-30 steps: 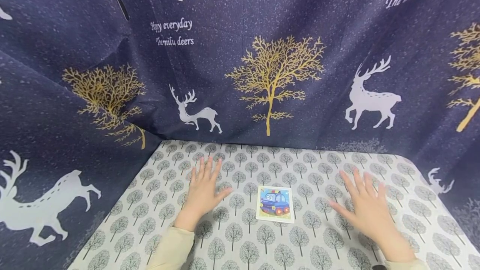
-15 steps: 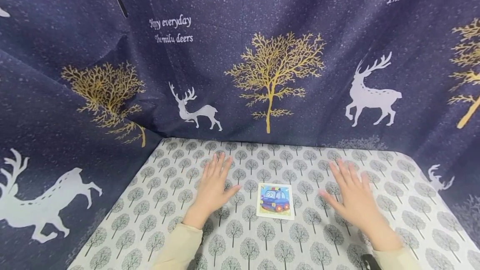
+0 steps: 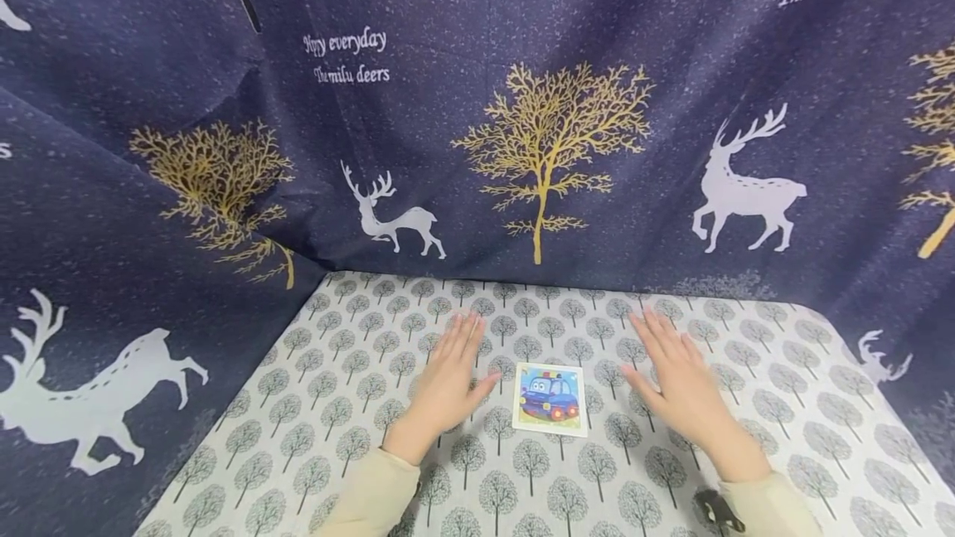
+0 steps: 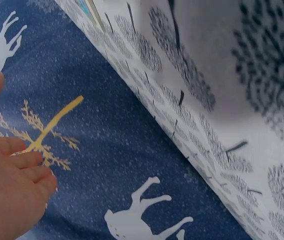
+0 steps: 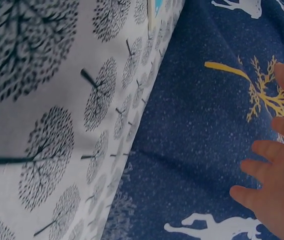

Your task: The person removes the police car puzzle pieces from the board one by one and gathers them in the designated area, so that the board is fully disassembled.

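A square picture puzzle [image 3: 550, 399] with a white border shows a blue cartoon car and lies flat on the table. My left hand [image 3: 445, 384] is to its left, fingers extended and thumb pointing toward it, holding nothing. On the other side, my right hand [image 3: 682, 388] has its fingers straight and its thumb toward the puzzle, also holding nothing. Both hands are apart from it. The left wrist view catches the left hand [image 4: 14, 185] at its left edge; the right wrist view has the right hand [image 5: 274, 175] at its right edge.
White cloth with grey trees covers the table [image 3: 530, 487]. Behind it and along the left hangs a dark blue curtain [image 3: 477, 172] printed with white deer and golden trees. It meets the table's back edge.
Both hands have moved inward toward the puzzle, the left one rightward and the right one leftward. The puzzle has stayed in its place on the cloth.
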Motion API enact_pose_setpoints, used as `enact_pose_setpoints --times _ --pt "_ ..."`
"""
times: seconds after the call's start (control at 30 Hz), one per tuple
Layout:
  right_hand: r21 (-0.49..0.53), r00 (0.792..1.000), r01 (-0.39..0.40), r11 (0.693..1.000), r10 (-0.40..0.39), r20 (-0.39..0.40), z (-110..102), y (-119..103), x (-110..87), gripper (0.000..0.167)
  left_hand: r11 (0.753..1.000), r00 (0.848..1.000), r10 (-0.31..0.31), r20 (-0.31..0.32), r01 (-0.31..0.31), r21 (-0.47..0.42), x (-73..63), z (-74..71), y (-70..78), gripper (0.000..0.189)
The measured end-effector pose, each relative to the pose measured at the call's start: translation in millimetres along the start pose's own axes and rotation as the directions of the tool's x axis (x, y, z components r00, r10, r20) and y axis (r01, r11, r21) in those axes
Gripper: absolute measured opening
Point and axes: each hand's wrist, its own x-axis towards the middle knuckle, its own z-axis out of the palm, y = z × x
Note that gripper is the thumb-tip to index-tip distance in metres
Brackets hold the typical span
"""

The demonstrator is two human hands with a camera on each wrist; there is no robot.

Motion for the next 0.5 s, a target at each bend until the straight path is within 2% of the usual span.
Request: enact_pose_setpoints --times 0.2,0.33,0.5 --pt "0.038 0.999 0.025 0.999 -0.025 0.022 5 -3 9.6 0.072 0.999 0.999 0.015 0.045 -0.013 -0.040 -3.0 2.6 13.4 0.080" --pt "0.065 0.999 0.031 0.997 -0.033 0.029 7 -5 15.8 0.071 0.998 0.997 0.058 0.055 -0.056 -0.034 -3.9 7.4 19.7 0.079" --pt "0.120 0.997 0.032 0.992 -0.039 0.061 10 -8 26.3 0.067 0.996 0.991 0.082 0.102 -0.078 -0.041 -6.3 11.8 27.5 0.079"
